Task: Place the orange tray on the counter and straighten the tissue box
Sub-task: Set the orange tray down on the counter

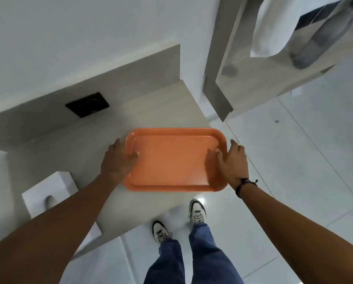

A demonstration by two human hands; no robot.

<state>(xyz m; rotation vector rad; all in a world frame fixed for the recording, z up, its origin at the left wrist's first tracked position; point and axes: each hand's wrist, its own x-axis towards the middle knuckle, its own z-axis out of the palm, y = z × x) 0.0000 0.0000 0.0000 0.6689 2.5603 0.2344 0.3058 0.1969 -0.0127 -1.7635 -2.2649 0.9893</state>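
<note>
An empty orange tray point(174, 160) is over the right end of the beige counter point(85, 144), its right and near edges reaching past the counter's corner above the floor. My left hand point(119, 158) grips the tray's left rim, thumb inside. My right hand point(232, 160) grips the right rim the same way. I cannot tell whether the tray rests on the counter or hovers just over it. A white tissue box point(48, 193) sits on the counter to the lower left, turned at an angle, partly hidden by my left forearm.
A black square plate point(87, 104) is set in the counter's back panel. A beige partition point(251, 64) stands to the right, with a glass panel and grey post behind. My shoes point(197, 212) stand on glossy white floor tiles below the counter edge.
</note>
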